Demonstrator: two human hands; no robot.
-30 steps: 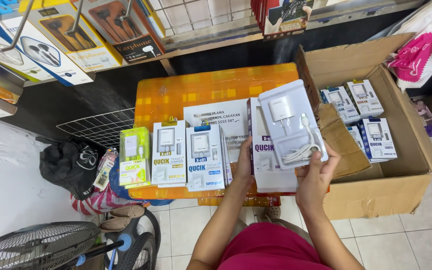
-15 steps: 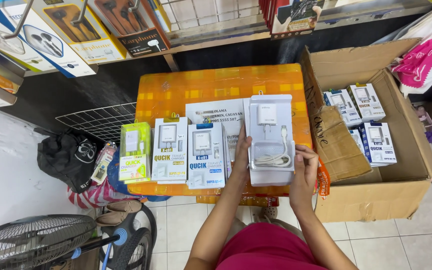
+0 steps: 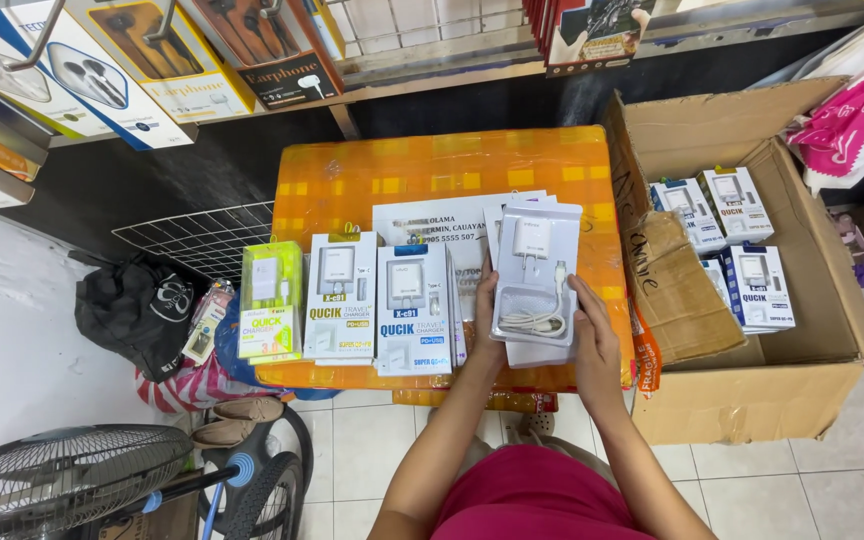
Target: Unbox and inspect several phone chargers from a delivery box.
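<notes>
Both of our hands are clasping one clear blister pack of a white charger and coiled cable [image 3: 535,275], which is lying on top of the stack on the orange table [image 3: 432,170]. Our left hand [image 3: 485,310] is curling its fingers along the pack's left edge, and our right hand [image 3: 595,335] is pressing flat against the right edge, fingers half closed around it.

Going from the left, a black bag [image 3: 132,312] is sitting on the floor beside a wire rack [image 3: 192,240]. On the table a green charger box [image 3: 271,300] and two white charger boxes [image 3: 342,295] are lying in a row, the nearest one just beside our left hand. To the right, touching the table, an open cardboard box [image 3: 752,400] is holding more white charger boxes [image 3: 757,285], well apart from our right hand.
</notes>
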